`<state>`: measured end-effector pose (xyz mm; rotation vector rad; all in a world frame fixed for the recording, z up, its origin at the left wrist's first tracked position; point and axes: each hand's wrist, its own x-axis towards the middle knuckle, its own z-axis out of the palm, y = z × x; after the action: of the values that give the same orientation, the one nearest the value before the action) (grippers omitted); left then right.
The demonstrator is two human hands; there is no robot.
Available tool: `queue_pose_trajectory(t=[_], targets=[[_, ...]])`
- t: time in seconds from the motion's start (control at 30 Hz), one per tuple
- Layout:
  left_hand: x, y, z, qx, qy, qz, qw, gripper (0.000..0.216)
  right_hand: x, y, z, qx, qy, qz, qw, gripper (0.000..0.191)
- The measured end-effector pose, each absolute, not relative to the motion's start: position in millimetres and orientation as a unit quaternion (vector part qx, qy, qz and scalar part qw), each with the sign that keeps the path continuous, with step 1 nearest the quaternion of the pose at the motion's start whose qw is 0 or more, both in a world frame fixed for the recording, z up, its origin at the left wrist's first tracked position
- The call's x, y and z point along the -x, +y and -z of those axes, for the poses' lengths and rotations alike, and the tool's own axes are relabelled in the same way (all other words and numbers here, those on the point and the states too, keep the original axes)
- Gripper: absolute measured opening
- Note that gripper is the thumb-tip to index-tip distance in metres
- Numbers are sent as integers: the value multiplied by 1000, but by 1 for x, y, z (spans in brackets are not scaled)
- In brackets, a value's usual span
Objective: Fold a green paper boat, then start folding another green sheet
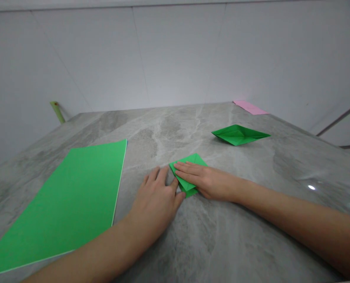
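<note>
A small folded green paper (196, 158) lies in the middle of the table, creased into a diamond-like shape with more than one layer showing at its near corner. My right hand (202, 179) rests flat on top of it, fingers stretched out to the left, and covers much of its right side. At the paper's left edge, my left hand (157, 196) lies on the table with its fingers spread. The thumb and index finger of that hand reach the near-left side of the paper. Neither hand grips anything.
A stack of green paper sheets (74, 196) lies to the left, partly behind my left forearm. A folded green paper boat (236, 135) sits farther back at the right. Pink paper (250, 107) lies at the far right edge of the grey marbled table (175, 125).
</note>
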<state>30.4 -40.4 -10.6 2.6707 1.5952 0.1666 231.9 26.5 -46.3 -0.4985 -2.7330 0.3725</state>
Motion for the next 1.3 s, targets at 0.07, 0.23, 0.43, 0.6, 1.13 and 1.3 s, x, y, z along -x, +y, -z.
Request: queue_pose_trajectory(t=[0.07,0.23,0.43,0.6,1.13,1.3], targets=[[-27,-37,11,-860,506,-60,24,34,-231,26,45,175,-963,-119,164,56],[-17,-25,11,-887,453,-66,61,34,-230,25,43,181,-970,-88,135,49],[-12,-17,7,-899,425,-50,95,30,-228,23,39,188,-973,-67,115,48],[-12,-16,7,-895,429,-53,108,28,-228,23,37,186,-973,-79,113,48],[-25,-29,3,-867,494,-55,48,24,-225,21,34,185,-973,-84,107,48],[-24,-30,6,-863,495,-81,56,20,-224,19,29,186,-973,-95,98,46]])
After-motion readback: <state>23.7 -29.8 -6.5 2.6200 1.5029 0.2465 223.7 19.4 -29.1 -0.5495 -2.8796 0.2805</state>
